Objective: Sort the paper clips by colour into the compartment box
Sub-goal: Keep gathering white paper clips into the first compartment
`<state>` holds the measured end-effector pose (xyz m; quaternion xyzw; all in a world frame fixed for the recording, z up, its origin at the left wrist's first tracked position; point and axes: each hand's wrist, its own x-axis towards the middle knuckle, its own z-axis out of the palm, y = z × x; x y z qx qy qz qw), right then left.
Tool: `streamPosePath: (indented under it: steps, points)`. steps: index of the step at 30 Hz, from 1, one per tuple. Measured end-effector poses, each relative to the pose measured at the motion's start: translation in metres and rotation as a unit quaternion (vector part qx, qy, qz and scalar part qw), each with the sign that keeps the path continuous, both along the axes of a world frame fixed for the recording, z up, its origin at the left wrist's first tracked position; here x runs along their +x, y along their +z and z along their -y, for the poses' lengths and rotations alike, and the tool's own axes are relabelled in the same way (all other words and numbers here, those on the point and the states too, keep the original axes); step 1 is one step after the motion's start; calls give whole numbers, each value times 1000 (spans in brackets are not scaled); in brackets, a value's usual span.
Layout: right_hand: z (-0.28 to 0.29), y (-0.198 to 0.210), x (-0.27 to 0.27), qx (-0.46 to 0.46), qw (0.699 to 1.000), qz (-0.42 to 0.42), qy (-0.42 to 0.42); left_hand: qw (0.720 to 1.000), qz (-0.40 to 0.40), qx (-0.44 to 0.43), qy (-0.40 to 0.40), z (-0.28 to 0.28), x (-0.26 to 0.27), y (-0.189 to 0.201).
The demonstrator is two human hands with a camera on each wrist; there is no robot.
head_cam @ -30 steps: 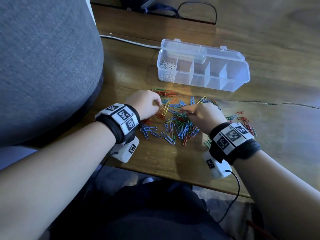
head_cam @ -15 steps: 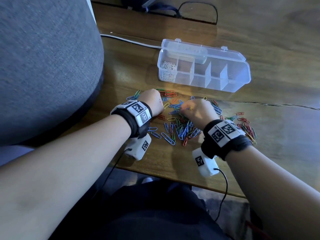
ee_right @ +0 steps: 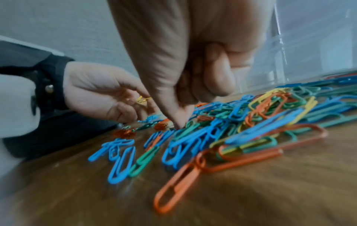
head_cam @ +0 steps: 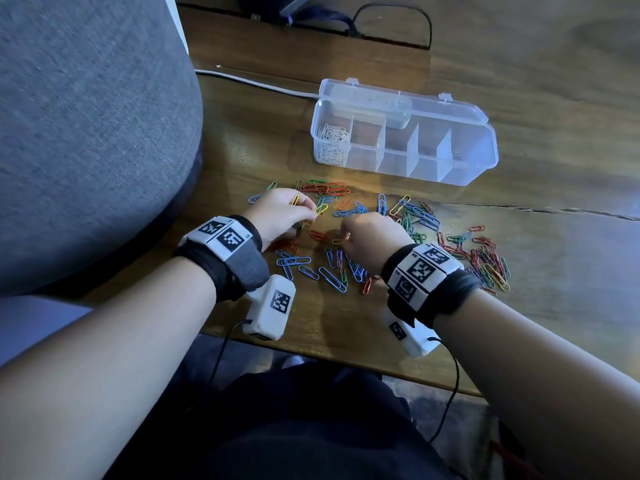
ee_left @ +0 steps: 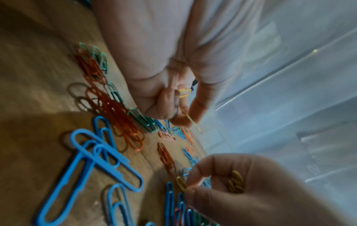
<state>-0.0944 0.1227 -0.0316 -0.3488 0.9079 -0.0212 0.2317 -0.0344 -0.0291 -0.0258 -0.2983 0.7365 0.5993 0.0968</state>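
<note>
Coloured paper clips (head_cam: 419, 216) lie scattered on the wooden table in front of a clear compartment box (head_cam: 485, 157). Its lid is open and its leftmost compartment holds white clips (head_cam: 332, 143). My left hand (head_cam: 311, 211) works at the pile's left side and pinches yellow clips (ee_left: 184, 93) between thumb and fingers. My right hand (head_cam: 341, 239) is curled over the middle of the pile. It pinches a yellow clip (ee_left: 181, 183) at its fingertips and holds several more yellow clips (ee_left: 235, 182) in its palm. In the right wrist view its fingertips (ee_right: 179, 124) touch down among blue and green clips.
A large grey upholstered seat (head_cam: 86, 133) fills the left side, close to my left arm. A white cable (head_cam: 256, 83) runs behind the box and dark cables (head_cam: 391, 26) lie at the far edge. More clips (head_cam: 485, 261) are heaped right of my right wrist. The table's front edge (head_cam: 346, 358) lies below my wrists.
My right hand has moved left and nearer to me across the pile. My left hand reached towards the far clips, then drew back a little. The box has not moved.
</note>
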Motion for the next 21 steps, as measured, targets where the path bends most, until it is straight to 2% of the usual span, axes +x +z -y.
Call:
streamPosePath:
  steps: [4,8,10,11,12,13,15,17,18,19,21]
  points:
    - [2,-1,-9,4,999,39,-5,983,-19,167,74,-5,0,7]
    - [6,0,-5,18,999,47,-9,972,-17,217,84,-7,-3,10]
    - [3,9,-8,-25,998,59,-25,972,-13,224,77,-8,-4,11]
    - [1,17,-13,-73,992,85,-55,969,-10,232,79,-8,-6,12]
    - [-3,22,-20,-145,973,135,-115,965,-8,248,86,-6,-8,13]
    - [-8,29,-26,-229,929,212,-199,958,-5,269,95,-4,-10,14]
    - [-20,40,-38,-371,790,356,-334,942,-7,315,115,-1,-14,17]
    - [-28,44,-47,-442,674,443,-391,930,-12,344,130,-1,-20,21]
    - [-31,44,-51,-459,638,465,-408,926,-15,353,132,-1,-23,23]
    - [-33,46,-53,-468,614,477,-419,923,-17,361,131,-2,-26,25]
    - [-36,48,-58,-477,593,486,-430,919,-20,374,125,-3,-31,27]
